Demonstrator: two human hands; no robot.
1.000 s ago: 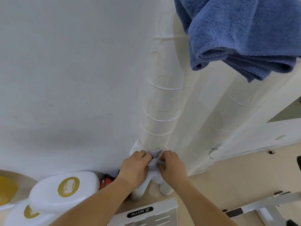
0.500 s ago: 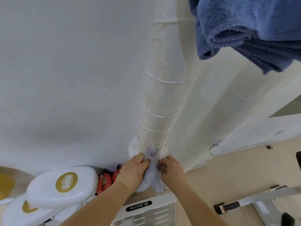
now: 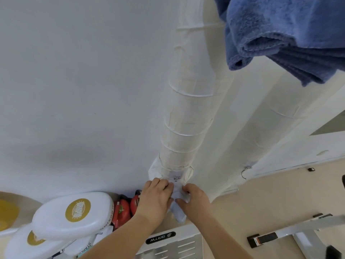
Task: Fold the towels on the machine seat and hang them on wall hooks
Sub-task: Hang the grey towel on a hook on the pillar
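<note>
Both hands meet low on the white wall (image 3: 74, 75), at the foot of a pipe wrapped in white cloth (image 3: 188, 116). The left hand (image 3: 156, 200) and the right hand (image 3: 196, 200) each hold a pale towel (image 3: 179, 214) with curled fingers, knuckles nearly touching. The towel is bunched between them and its lower end hangs just below the palms. Right above the fingertips sits a small metal fitting (image 3: 177, 178) (too small to tell whether the cloth is caught on it), with the loose ends of the pipe's wrapping flaring out on either side.

A blue towel (image 3: 280, 38) hangs folded high on the right, well apart from the hands — its thick rolled edge faces the camera.

Lower left, two white padded shells with gold round emblems (image 3: 74, 214) lie stacked against the wall, and red objects (image 3: 123, 212) are tucked between them and the left wrist. Under the forearms is a white slotted metal plate with a black label (image 3: 164, 245). A grey metal frame (image 3: 308, 228) rests on the beige floor (image 3: 270, 199) to the right.
</note>
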